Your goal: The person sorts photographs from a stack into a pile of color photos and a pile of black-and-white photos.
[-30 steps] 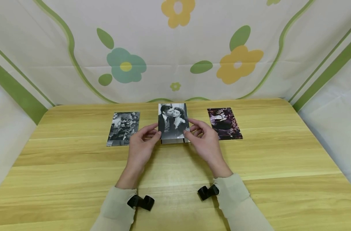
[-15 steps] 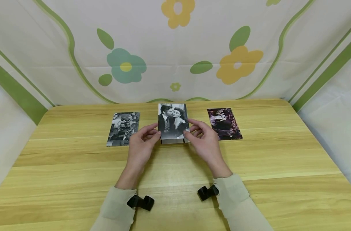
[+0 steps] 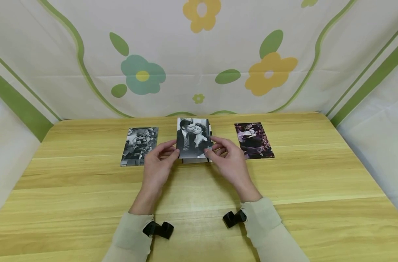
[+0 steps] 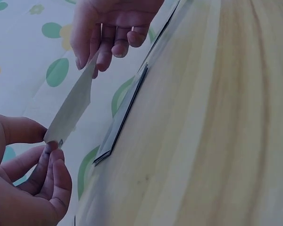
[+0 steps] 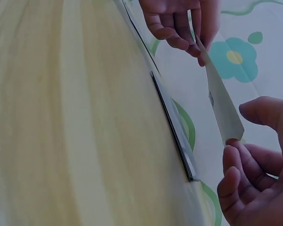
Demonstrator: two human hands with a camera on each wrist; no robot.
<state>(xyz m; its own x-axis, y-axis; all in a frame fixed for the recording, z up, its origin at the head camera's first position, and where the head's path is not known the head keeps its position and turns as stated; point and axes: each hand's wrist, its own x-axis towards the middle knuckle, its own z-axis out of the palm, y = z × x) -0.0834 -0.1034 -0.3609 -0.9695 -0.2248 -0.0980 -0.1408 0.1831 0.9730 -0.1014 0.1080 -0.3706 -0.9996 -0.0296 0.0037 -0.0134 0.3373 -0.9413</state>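
In the head view, my left hand (image 3: 159, 160) and right hand (image 3: 229, 160) hold a black-and-white photo print (image 3: 193, 140) of a couple, one at each side. The left wrist view has my left thumb and fingers pinching one corner of the print (image 4: 68, 115). From the right wrist, my right fingertips lie under the near corner, with the thumb (image 5: 254, 110) close over its edge. The print is tilted and raised above a thin stack of prints (image 5: 172, 127) on the table. In the head view it covers most of that stack, leaving a lower strip (image 3: 195, 160) showing.
Left of my hands, a black-and-white crowd photo (image 3: 140, 145) lies flat on the wooden table (image 3: 199, 203). A dark purple-toned photo (image 3: 255, 141) lies to the right. Behind the table's far edge hangs a white cloth (image 3: 185, 54) with printed flowers.
Both hands have shifted slightly left together with the held print, uncovering a sliver of the stack at its right side. The two side photos stay where they were.
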